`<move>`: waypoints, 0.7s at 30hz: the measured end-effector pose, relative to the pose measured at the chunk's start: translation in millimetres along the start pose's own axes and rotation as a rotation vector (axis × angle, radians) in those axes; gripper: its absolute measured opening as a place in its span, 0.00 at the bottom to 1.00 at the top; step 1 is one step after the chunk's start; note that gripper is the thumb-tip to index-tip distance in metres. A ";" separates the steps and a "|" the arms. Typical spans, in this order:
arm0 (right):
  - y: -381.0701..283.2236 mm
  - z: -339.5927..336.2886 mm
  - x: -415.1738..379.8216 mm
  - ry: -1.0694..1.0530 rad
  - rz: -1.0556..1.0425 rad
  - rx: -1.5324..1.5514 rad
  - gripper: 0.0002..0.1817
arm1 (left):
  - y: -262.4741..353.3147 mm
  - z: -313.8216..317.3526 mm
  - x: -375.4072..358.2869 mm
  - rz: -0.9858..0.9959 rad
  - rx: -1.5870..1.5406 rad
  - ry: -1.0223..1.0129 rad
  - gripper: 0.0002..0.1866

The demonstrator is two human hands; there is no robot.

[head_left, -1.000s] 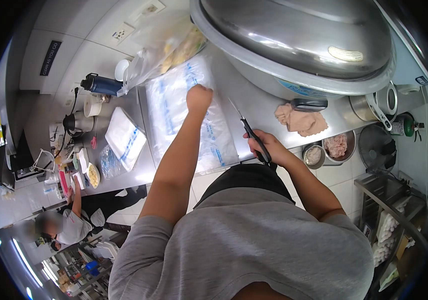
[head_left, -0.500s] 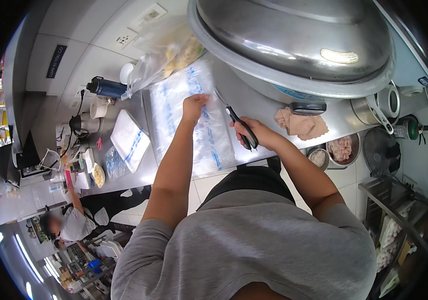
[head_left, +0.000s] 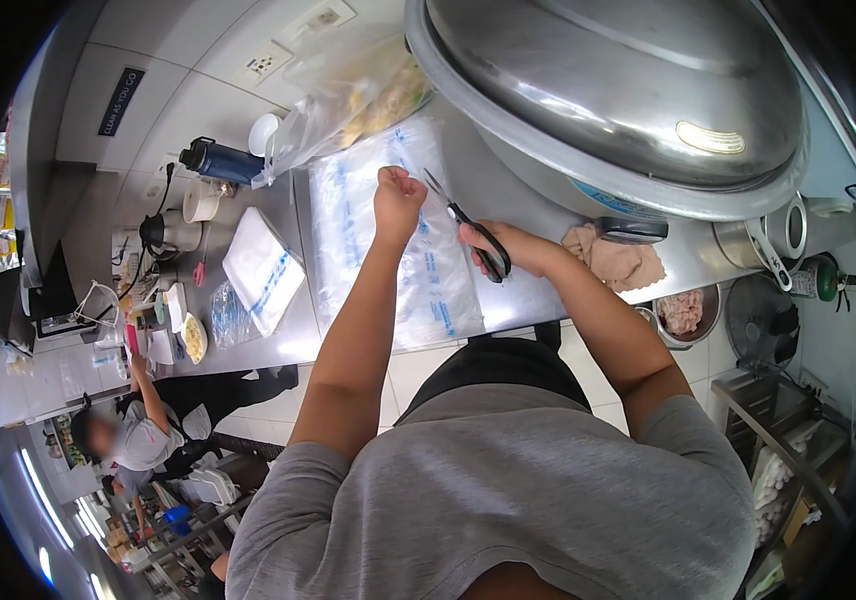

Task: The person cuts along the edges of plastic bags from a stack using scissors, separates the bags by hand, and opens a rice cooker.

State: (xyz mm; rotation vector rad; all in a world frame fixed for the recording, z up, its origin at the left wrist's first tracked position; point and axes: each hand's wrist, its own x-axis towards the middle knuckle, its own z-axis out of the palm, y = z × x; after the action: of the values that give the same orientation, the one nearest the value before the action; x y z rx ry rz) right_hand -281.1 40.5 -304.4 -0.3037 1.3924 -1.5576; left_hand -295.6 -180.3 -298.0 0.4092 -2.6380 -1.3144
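Observation:
A stack of clear plastic bags with blue print [head_left: 353, 235] lies flat on the steel counter in front of me. My left hand [head_left: 400, 205] is over the upper part of the stack, its fingers curled in a pinch; what they hold, if anything, I cannot make out. Black-handled scissors [head_left: 488, 245] are gripped in my right hand [head_left: 516, 248], at the right edge of the bags. Their blades point up and left, with the tips close to my left fingers.
A large lidded metal pot [head_left: 628, 90] fills the upper right. Nearby are a tan cloth [head_left: 618, 262] and a bowl of minced meat [head_left: 681, 312]. Leftward lie a folded stack of white bags [head_left: 263, 270] and a blue bottle [head_left: 220, 160]. Another person [head_left: 143, 435] works farther left.
My left hand has moved slightly up and right, its fingers more curled. The scissors have shifted a little with my right hand. The view has shifted slightly.

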 end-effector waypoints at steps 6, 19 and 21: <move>-1.6 -8.3 5.3 -0.059 -0.011 0.010 0.33 | 3.1 -1.5 2.2 -0.009 -0.084 -0.022 0.20; -12.6 -26.6 -6.6 -0.114 -0.102 -0.024 0.39 | -0.4 -17.2 9.6 -0.095 -0.452 -0.097 0.16; -16.0 -25.7 -10.2 -0.117 -0.116 -0.021 0.39 | -3.5 -18.7 10.4 -0.109 -0.471 -0.103 0.16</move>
State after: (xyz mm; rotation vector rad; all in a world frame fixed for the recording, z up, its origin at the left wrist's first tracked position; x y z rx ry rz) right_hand -302.6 61.9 -294.5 -0.4887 1.3199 -1.5940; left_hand -299.9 -199.7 -289.4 0.4237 -2.2963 -1.9696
